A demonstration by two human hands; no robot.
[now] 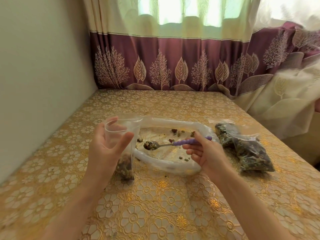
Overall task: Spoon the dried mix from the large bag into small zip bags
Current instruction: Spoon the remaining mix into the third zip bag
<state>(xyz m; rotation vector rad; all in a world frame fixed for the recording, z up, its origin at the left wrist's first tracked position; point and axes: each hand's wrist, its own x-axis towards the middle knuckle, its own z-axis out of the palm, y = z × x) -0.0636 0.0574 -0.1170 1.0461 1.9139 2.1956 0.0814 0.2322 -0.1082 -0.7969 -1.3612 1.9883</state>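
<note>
There is one large bag (173, 163), one spoon (174, 143) and one open small zip bag (124, 149). Two filled zip bags (249, 149) lie on the bench (155, 205).

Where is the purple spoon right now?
In the head view, the purple spoon is just right of centre, held by the right hand. Its loaded bowl hovers over the large bag, beside the small zip bag in the left hand.

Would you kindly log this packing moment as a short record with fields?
left hand: holds small zip bag upright, mouth open, partly filled
right hand: holds purple-handled spoon, loaded with mix
large bag: rolled down flat, almost empty
filled bags: two, lying right of large bag
surface: floral tablecloth
</note>
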